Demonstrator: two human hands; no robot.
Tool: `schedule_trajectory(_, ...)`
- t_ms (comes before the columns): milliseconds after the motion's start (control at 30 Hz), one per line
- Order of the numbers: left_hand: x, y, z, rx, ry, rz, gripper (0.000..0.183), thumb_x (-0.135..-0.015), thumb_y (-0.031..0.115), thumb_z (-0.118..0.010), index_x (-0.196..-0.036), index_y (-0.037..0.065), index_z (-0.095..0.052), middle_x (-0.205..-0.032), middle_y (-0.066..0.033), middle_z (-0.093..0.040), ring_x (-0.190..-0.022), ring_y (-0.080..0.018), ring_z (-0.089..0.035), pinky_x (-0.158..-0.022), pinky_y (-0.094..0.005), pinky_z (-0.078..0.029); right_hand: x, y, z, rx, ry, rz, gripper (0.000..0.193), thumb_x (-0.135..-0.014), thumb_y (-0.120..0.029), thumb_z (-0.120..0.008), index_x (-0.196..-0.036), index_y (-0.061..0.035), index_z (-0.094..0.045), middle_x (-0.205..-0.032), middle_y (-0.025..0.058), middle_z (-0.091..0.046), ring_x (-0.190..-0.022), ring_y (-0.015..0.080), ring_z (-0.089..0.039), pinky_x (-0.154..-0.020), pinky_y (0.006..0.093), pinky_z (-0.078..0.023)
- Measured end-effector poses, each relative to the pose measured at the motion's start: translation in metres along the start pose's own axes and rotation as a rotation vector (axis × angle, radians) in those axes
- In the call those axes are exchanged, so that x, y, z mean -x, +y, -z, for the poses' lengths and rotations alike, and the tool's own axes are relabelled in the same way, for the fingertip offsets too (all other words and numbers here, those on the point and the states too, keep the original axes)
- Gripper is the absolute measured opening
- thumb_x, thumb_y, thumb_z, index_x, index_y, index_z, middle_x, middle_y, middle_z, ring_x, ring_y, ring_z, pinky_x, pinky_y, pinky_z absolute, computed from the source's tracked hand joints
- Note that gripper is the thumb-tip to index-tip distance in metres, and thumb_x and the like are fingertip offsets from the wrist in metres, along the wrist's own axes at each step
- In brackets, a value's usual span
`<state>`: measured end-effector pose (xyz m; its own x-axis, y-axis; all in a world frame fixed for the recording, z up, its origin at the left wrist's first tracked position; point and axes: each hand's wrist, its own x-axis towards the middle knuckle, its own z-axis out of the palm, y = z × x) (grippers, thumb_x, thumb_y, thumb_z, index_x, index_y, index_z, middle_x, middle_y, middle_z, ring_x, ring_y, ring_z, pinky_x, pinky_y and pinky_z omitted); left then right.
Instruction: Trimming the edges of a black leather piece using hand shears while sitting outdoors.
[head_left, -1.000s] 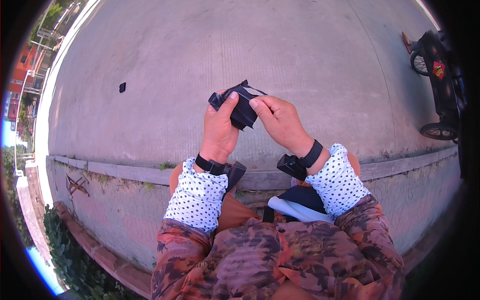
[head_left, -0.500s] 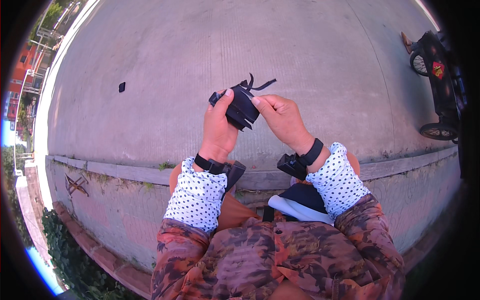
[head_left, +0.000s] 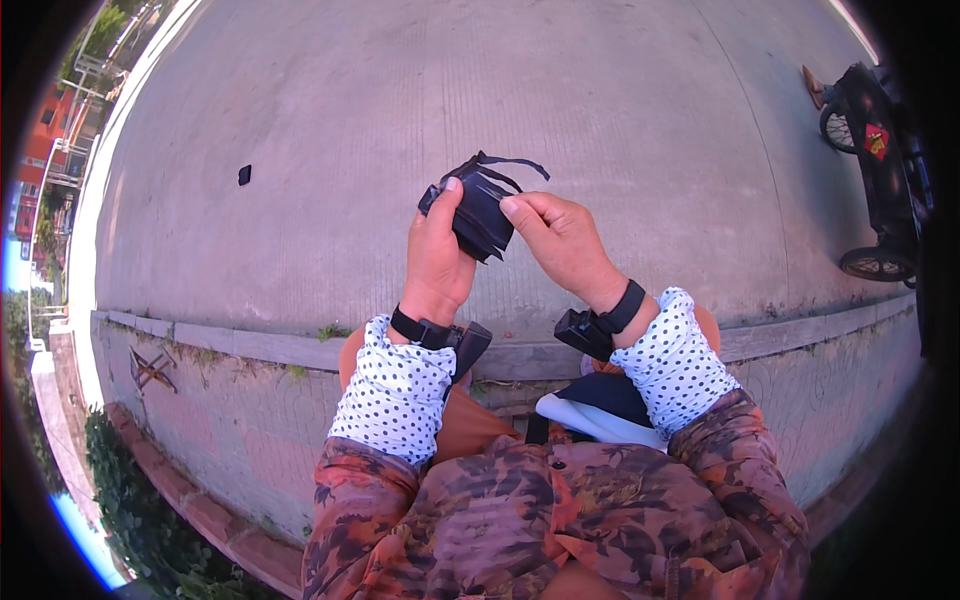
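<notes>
Stretching wide all around, the concrete pavement (head_left: 600, 120) leaves open room, bounded near the knees by a raised curb (head_left: 250, 345). Parked scooter (head_left: 880, 170) sits far right at the frame's edge. Centre frame, the left hand (head_left: 438, 262) grips a black folded piece (head_left: 478, 215), the right hand (head_left: 562, 240) pinching its near edge; thin strips trail free above.

Both forearms up from the lower edge, elbows bent, wrists close together. Left hand (head_left: 437, 262) back to camera, fingers curled, thumb tip raised up top. Right hand (head_left: 562, 238) angled in twd the left, thumb and forefinger pinched, other fingers tucked under. Hands nearly touching.
</notes>
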<state>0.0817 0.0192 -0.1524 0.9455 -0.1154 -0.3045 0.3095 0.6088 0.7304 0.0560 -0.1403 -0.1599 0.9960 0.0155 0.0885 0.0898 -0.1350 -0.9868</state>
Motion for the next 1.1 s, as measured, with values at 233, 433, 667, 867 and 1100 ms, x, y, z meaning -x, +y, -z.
schedule_trajectory(233,0.001,-0.008,-0.004,-0.091,0.011,0.014,0.028,-0.103,0.025,-0.057,-0.114,0.001,-0.064,-0.103,-0.0083,-0.071,-0.093,-0.0183,-0.069,-0.079,-0.0326,-0.056,-0.001,-0.002,0.002,0.01,0.013,0.011,0.033,-0.102,-0.029,-0.059,-0.1,0.0013,-0.071,-0.074,0.0046,-0.065,-0.067,0.0101,-0.057,-0.061,0.0276,-0.046)
schedule_trajectory(433,0.003,-0.012,-0.004,-0.096,0.006,0.019,0.026,-0.102,0.025,-0.058,-0.114,0.002,-0.064,-0.103,-0.007,-0.071,-0.092,-0.0168,-0.069,-0.079,-0.0316,-0.056,-0.001,0.004,0.001,-0.042,0.044,0.037,0.034,-0.102,-0.03,-0.058,-0.096,0.0013,-0.071,-0.071,0.0041,-0.063,-0.066,0.0097,-0.056,-0.06,0.0279,-0.045)
schedule_trajectory(667,0.009,-0.013,-0.003,-0.048,0.013,0.033,0.018,-0.1,0.024,-0.065,-0.107,0.008,-0.065,-0.099,-0.0011,-0.07,-0.087,-0.0108,-0.066,-0.077,-0.0275,-0.055,0.002,0.007,-0.001,-0.04,0.041,-0.026,0.034,-0.102,-0.029,-0.059,-0.094,0.0017,-0.071,-0.069,0.0026,-0.062,-0.064,0.0083,-0.054,-0.058,0.0274,-0.044)
schedule_trajectory(867,0.004,-0.003,-0.008,-0.034,0.009,0.021,0.019,-0.101,0.024,-0.063,-0.108,0.007,-0.066,-0.098,-0.0013,-0.07,-0.086,-0.0112,-0.067,-0.077,-0.0275,-0.055,-0.009,0.005,-0.002,-0.106,0.034,-0.059,0.035,-0.102,-0.029,-0.059,-0.091,0.0023,-0.07,-0.067,-0.0019,-0.058,-0.064,0.0059,-0.05,-0.057,0.0254,-0.043)
schedule_trajectory(1100,-0.003,-0.015,-0.017,-0.028,-0.098,0.052,0.03,-0.105,0.024,-0.052,-0.119,0.0,-0.062,-0.111,-0.0076,-0.069,-0.102,-0.0163,-0.065,-0.09,-0.0325,-0.052,-0.007,0.014,0.017,-0.122,0.071,-0.063,0.034,-0.102,-0.027,-0.059,-0.09,0.003,-0.069,-0.069,0.0002,-0.061,-0.066,0.006,-0.052,-0.061,0.0265,-0.045)
